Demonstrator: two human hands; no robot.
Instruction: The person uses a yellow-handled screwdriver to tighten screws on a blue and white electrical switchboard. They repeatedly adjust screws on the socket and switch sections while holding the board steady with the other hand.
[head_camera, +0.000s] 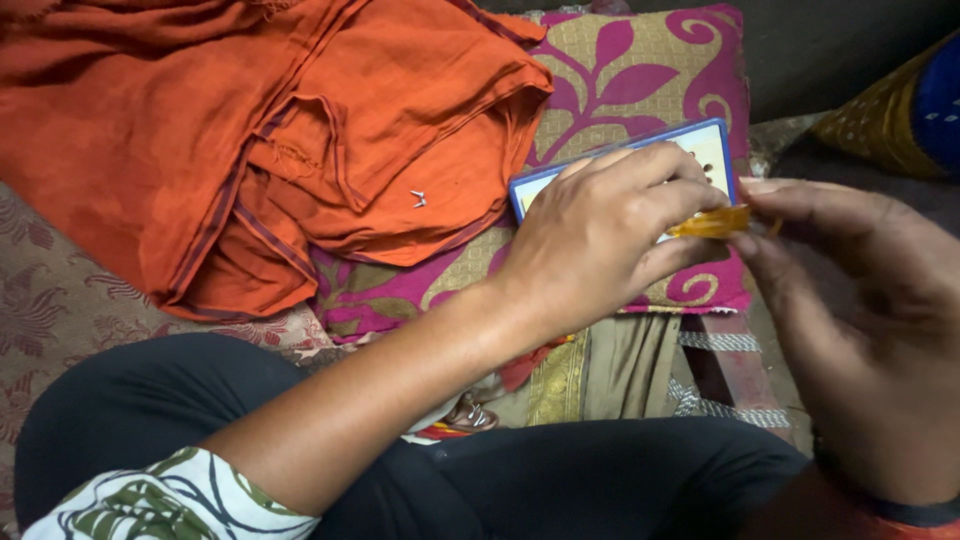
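Yellow-orange, a small translucent strip (712, 222) is sitting right of the frame's centre, both hands pinching it: the left hand (600, 235) is closing its fingertips on one end, the right hand (860, 300) on the other, above a blue-edged flat card (700, 140) lying on a magenta-and-gold patterned cushion (620, 70) beside crumpled orange cloth (250, 130) at upper left.

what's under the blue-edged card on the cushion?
The blue-edged card lies on the magenta leaf-patterned cushion. The left hand covers most of the card, so its lower part and the cushion beneath are hidden. Both hands pinch a small yellow piece.
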